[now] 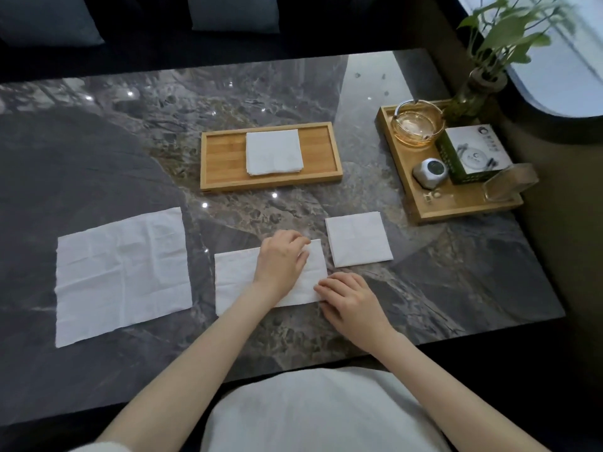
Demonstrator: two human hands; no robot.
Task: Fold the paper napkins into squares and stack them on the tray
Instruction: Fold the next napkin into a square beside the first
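On the dark marble worktop (pixel 130 141), near its front edge, your left hand (pixel 282 259) and right hand (pixel 350 298) press the half-folded napkin (pixel 235 278), fingers relaxed, holding nothing.

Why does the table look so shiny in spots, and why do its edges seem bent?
Head view: the polished marble table mirrors small ceiling lights as bright dots, and window light glares across its far right part. The wide-angle lens bows the table edges. The room is dim, so the white napkin on the tray stands out. The plant at top right is blurred.
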